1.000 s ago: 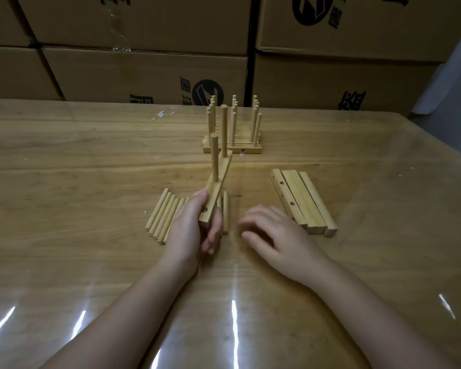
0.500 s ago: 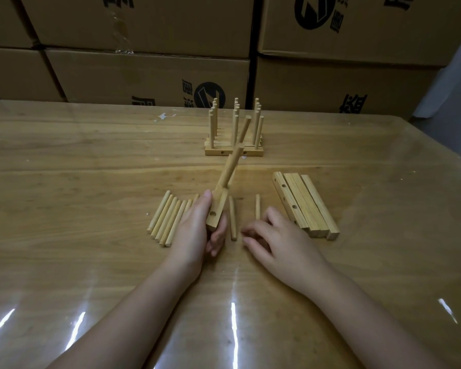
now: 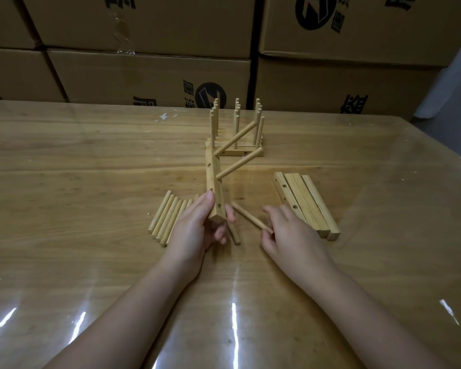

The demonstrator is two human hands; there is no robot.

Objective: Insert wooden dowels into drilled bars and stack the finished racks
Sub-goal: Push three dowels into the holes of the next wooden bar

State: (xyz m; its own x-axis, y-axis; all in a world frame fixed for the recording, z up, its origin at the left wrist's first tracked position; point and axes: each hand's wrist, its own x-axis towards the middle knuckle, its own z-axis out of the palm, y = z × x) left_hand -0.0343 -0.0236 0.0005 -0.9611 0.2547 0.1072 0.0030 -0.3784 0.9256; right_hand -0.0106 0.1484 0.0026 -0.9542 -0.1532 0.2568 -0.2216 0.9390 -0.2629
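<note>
Stacked cardboard boxes (image 3: 144,73) stand behind a glossy wooden tabletop (image 3: 91,182). The left hand (image 3: 197,230) grips the near end of one drilled bar (image 3: 214,182), which is raised and points away; two dowels (image 3: 238,166) are seated in it and slant to the right. The right hand (image 3: 290,233) pinches one loose dowel (image 3: 249,217) by its near end, its far tip just beside the gripped bar. Another single dowel (image 3: 235,234) lies below the left fingers. At least six dowels lie in a row (image 3: 165,219) to the left, and four spare bars (image 3: 308,203) to the right. The finished racks (image 3: 236,149) stand stacked farther back; their number is unclear.
</note>
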